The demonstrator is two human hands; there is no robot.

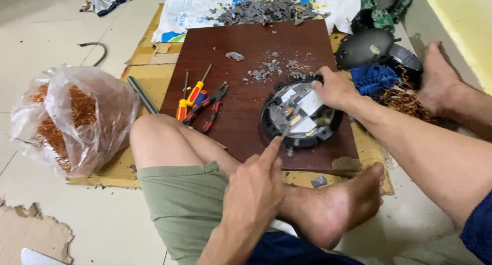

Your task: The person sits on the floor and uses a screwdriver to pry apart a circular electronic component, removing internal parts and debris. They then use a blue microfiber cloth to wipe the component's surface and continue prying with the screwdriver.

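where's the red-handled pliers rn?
In the head view, the red-handled pliers lie on the left part of the brown board, beside the screwdrivers, left of the round black housing, above the bent knee.

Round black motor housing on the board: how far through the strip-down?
Done, apparently: a bag of copper wire and a grey fragment pile are set aside. In hand: right hand steadies the round black housing, left hand works a thin tool into it. Left: its inner parts remain inside; more dark housings sit beyond.
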